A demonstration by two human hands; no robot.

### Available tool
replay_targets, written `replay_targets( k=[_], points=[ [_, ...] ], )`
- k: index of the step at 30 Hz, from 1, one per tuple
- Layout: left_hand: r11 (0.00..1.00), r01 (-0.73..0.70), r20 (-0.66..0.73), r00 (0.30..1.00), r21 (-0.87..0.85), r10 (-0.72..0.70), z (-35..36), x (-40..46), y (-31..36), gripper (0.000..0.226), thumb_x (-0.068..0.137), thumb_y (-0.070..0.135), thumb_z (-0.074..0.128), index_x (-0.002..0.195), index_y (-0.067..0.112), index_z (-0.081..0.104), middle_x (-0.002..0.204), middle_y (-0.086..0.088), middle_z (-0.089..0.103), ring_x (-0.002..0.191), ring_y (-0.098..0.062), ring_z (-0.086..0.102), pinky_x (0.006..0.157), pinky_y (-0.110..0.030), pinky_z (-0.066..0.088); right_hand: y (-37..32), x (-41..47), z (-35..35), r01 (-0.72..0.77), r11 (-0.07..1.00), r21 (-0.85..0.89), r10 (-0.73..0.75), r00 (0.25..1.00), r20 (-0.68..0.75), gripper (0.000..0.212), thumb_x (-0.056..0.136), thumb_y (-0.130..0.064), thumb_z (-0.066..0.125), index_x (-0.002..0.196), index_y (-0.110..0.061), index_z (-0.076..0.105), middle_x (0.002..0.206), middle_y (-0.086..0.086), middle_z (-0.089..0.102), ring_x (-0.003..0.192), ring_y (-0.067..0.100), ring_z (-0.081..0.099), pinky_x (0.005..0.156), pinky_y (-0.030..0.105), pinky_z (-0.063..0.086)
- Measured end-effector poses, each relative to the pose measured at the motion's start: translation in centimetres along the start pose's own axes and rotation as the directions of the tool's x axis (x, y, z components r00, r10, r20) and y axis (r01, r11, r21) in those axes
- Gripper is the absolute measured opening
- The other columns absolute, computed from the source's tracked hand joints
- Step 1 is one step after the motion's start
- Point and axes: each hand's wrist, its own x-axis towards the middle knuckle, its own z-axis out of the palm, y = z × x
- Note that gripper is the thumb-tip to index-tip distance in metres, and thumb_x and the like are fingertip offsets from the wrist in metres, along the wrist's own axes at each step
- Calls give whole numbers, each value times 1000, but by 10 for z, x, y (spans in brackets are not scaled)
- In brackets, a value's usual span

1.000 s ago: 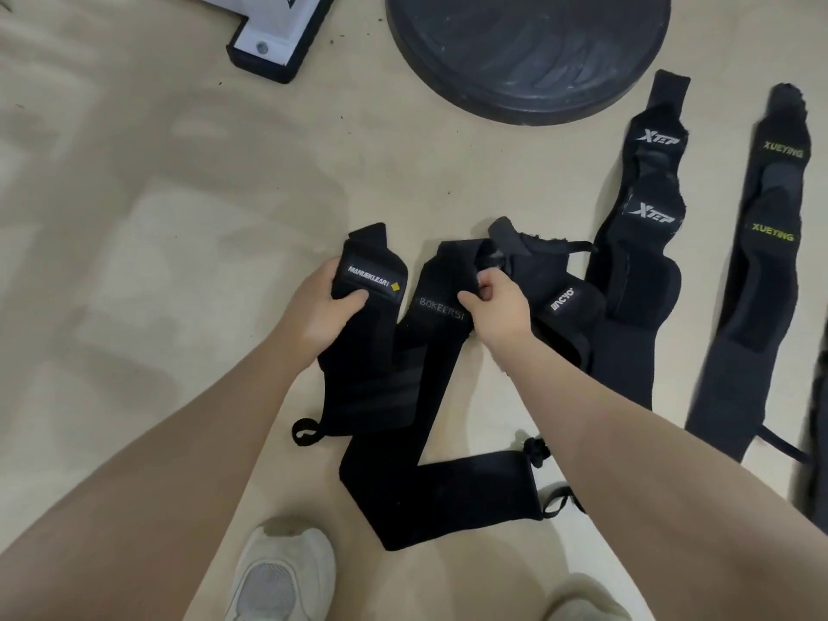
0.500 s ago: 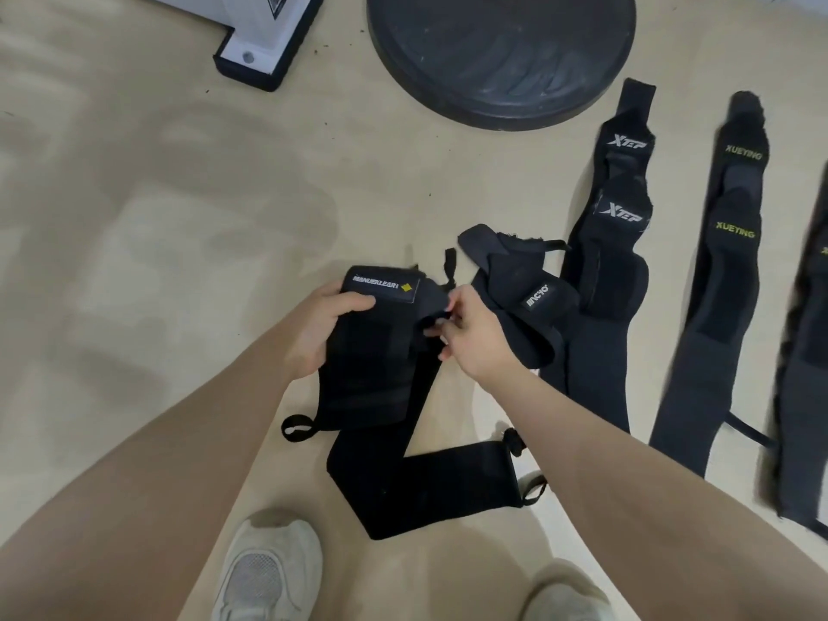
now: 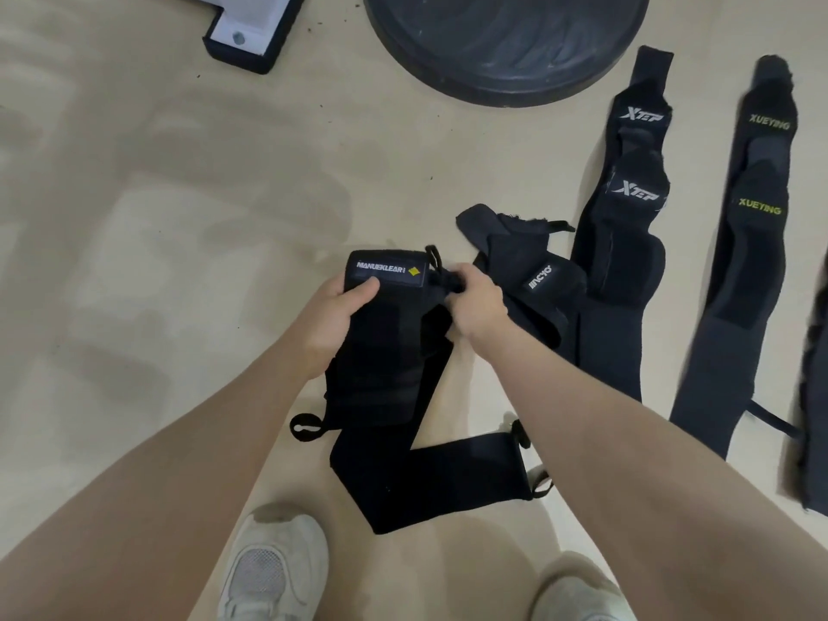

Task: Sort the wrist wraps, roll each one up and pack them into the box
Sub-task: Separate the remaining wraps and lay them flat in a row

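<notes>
A: Gripping noted: black elastic MANUEKLEAR wrist wrap [image 3: 385, 333] is clasped by left hand [image 3: 329, 322], thumb on label; its loop end is pinched by right hand [image 3: 477, 307].
B: Location?
A: Lifted over beige floor [image 3: 179, 217], tail trailing down; black XTEP wraps [image 3: 627, 244] laid rightward.

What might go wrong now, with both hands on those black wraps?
The second black wrap lies folded under the MANUEKLEAR wrap that the left hand grips, so lifting may drag it along. The thumb loop near the right hand might snag. The unsorted INCYO wrap beside could get mixed in.
</notes>
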Motion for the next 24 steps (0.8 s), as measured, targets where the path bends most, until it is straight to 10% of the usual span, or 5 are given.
replay_targets(
  k=[7, 12, 24],
  points=[
    [987, -107, -265, 962, -117, 73, -17, -8, 3, 24, 100, 9, 41, 97, 16, 63, 84, 4, 74, 81, -12, 70, 72, -24, 54, 7, -4, -38, -376, 541, 752, 370, 910, 189, 15, 98, -25, 50, 106, -17, 60, 106, 5, 67, 94, 24, 65, 74, 36, 53],
    [981, -59, -124, 989, 184, 83, -18, -13, 6, 23, 102, 12, 41, 109, 23, 60, 100, 10, 67, 93, -7, 63, 76, -19, 48, 0, -22, -62, -333, 537, 775, 116, 939, 323, 33, 100, -21, 43, 129, -12, 53, 125, 7, 64, 114, 23, 61, 96, 37, 48],
    [979, -121, 23, 993, 165, 119, 3, -23, 52, 30, 102, 8, 39, 122, 21, 56, 115, 2, 66, 108, -16, 61, 97, -35, 46, -43, -53, -125, -303, 356, 884, 169, 951, 258, 31, 100, -28, 45, 118, -10, 61, 100, 11, 71, 91, 28, 69, 88, 42, 54]
  ],
)
